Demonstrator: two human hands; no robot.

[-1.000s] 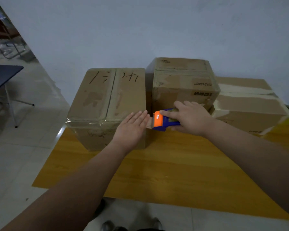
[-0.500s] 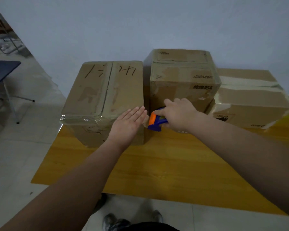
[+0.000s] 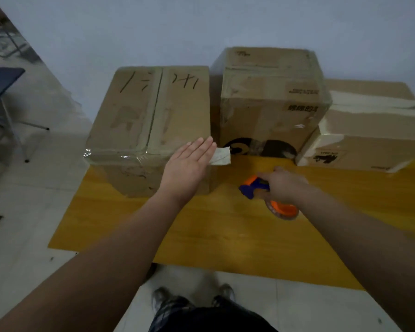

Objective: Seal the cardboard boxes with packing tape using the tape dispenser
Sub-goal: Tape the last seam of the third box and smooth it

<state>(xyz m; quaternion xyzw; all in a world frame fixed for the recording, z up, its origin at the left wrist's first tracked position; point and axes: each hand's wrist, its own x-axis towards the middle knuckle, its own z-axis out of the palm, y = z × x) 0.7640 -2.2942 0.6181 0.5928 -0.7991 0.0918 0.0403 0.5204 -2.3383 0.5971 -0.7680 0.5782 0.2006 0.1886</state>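
Cardboard box (image 3: pixel 139 116) scrawl unreadable; left grip (image 3: pixel 189 164) flat, pressing it; right grip (image 3: pixel 284 185) clasps tape dispenser (image 3: pixel 253 185).

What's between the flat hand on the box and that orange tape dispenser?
In the head view, a loose tape end juts past the left hand; then bare table up to the dispenser.

Mid part of tape dispenser (image 3: pixel 254 186) hidden under right hand (image 3: pixel 284 185), handle unseen. The left hand (image 3: pixel 189 164) covers near-right top corner of left box (image 3: pixel 149 111) & start of loose tape end (image 3: pixel 222 156). The right box (image 3: pixel 369 130) cut by frame edge. Print on middle box (image 3: pixel 271 97) too small to read. Blurred at btm: shoes (image 3: pixel 163 295)
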